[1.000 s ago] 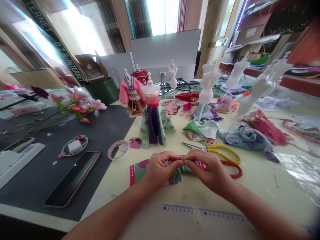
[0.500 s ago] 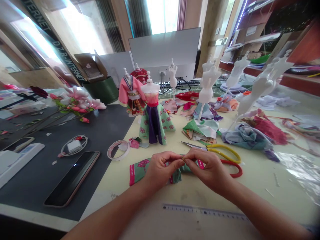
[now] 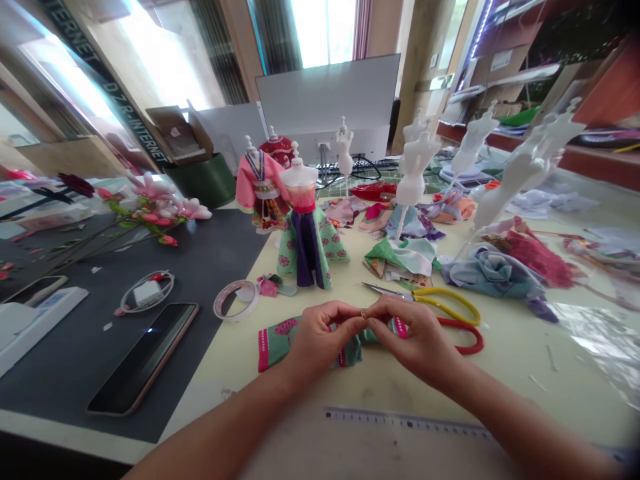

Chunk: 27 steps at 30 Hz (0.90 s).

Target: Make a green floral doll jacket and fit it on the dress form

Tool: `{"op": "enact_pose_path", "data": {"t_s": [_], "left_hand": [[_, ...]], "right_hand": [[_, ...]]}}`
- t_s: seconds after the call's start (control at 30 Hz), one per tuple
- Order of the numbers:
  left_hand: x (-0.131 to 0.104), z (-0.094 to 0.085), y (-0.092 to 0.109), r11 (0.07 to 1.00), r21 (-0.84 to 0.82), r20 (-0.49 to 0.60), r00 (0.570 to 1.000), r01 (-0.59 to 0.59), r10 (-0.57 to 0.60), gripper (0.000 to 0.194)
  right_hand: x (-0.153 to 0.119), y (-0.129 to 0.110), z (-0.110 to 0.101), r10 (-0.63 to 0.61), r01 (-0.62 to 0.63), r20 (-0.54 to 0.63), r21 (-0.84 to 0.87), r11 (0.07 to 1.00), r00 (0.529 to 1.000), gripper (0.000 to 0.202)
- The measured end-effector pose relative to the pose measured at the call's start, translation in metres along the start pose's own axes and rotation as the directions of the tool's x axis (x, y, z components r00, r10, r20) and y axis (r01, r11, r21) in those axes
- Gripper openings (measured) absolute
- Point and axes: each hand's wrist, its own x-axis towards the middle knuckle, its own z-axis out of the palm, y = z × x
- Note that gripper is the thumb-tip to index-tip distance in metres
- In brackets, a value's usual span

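A tiny gold-coloured piece is pinched between the fingertips of both hands, its exact shape too small to tell. My left hand and my right hand meet fingertip to fingertip, both closed on it. Beneath them lies a green cloth with pink, white-dotted edging, partly hidden by the hands. Scissors with one yellow and one red handle rest just right of my right hand. Behind the hands stands a small dress form in a pink top and a green and purple skirt.
A ruler lies nearer me, a tape roll and a phone to the left. Several white mannequins stand behind, among fabric scraps. A monitor is at the back, pink flowers at the left.
The view has shifted very slightly. Both hands hold nearly the same pose, and the gold-coloured piece shows a little more clearly between the fingertips.
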Motion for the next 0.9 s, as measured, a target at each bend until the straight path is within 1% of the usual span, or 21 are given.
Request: {"op": "enact_pose_path", "data": {"t_s": [0.23, 0.37, 0.6, 0.7, 0.8, 0.9], "left_hand": [[-0.0014, -0.0017, 0.0058, 0.967, 0.214, -0.026, 0.988, -0.141, 0.15, 0.018], [-0.0023, -0.002, 0.005, 0.949, 0.271, -0.014, 0.985, -0.162, 0.172, 0.018], [-0.0036, -0.0014, 0.0063, 0.947, 0.278, 0.005, 0.986, -0.16, 0.165, 0.017], [-0.0025, -0.0008, 0.0071, 0.971, 0.215, 0.01, 0.995, -0.102, 0.103, 0.017], [-0.0008, 0.0003, 0.0059, 1.0, 0.03, 0.048, 0.999, 0.001, -0.003, 0.021], [0.0008, 0.0011, 0.004, 0.985, -0.137, 0.089, 0.991, 0.108, -0.096, 0.025]], "right_hand": [[-0.0006, 0.0017, 0.0014, -0.011, 0.011, -0.01, -0.021, 1.0, 1.0, 0.01], [-0.0013, 0.0021, 0.0017, -0.028, 0.028, -0.014, -0.023, 0.999, 1.0, 0.01], [-0.0028, 0.0035, 0.002, -0.037, 0.036, -0.015, -0.051, 0.998, 0.999, 0.01], [-0.0027, 0.004, 0.0031, -0.043, 0.042, -0.016, -0.056, 0.998, 0.999, 0.011], [-0.0023, 0.0032, 0.0045, -0.038, 0.036, -0.035, -0.051, 0.998, 0.999, 0.012], [-0.0019, 0.0019, 0.0056, -0.006, 0.005, -0.046, -0.03, 1.0, 0.999, 0.013]]}}
